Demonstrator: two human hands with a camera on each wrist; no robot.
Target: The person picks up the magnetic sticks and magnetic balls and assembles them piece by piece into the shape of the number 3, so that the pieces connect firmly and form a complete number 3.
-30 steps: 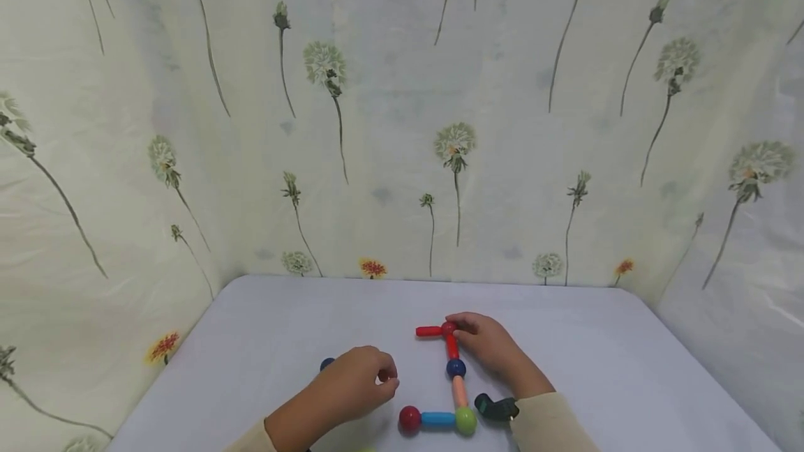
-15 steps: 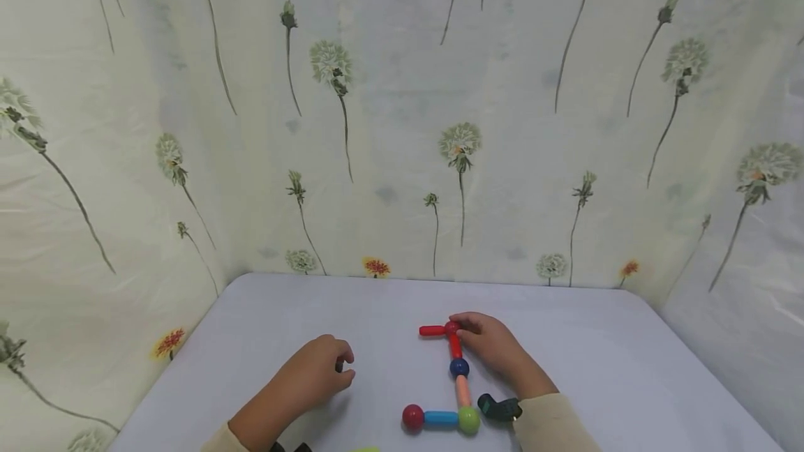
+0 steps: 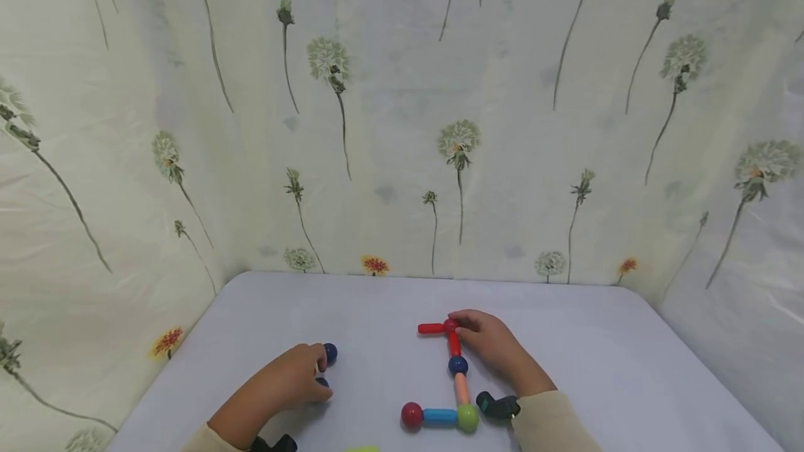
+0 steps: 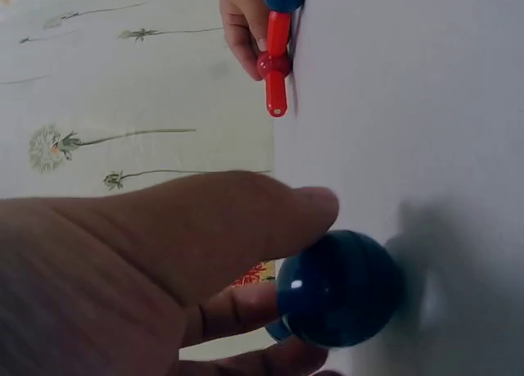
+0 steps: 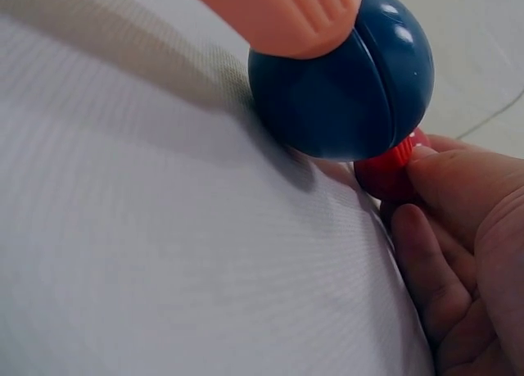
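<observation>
My left hand (image 3: 284, 381) is low over the left of the table, with thumb and fingers about a dark blue ball (image 4: 340, 288). In the left wrist view the thumb lies against that ball and the fingers reach round behind it. A second blue ball (image 3: 330, 353) sits just past the fingers. My right hand (image 3: 493, 349) pinches a red ball (image 3: 450, 326), from which one red stick (image 3: 430, 329) points left. Another red stick (image 3: 454, 345) runs down to a blue ball (image 5: 340, 106), then a peach stick (image 3: 461, 389), a green ball (image 3: 467, 418), a light blue stick (image 3: 440, 416) and a dark red ball (image 3: 412, 415).
A yellow-green piece (image 3: 362, 449) shows at the bottom edge of the head view. The white table (image 3: 578, 340) runs back to a hanging cloth (image 3: 389, 124) with dandelion prints. Black wrist devices (image 3: 498, 406) sit at both sleeves.
My left hand has moved left, away from the joined pieces, and come down around a blue ball. The right hand stays on the red ball.
</observation>
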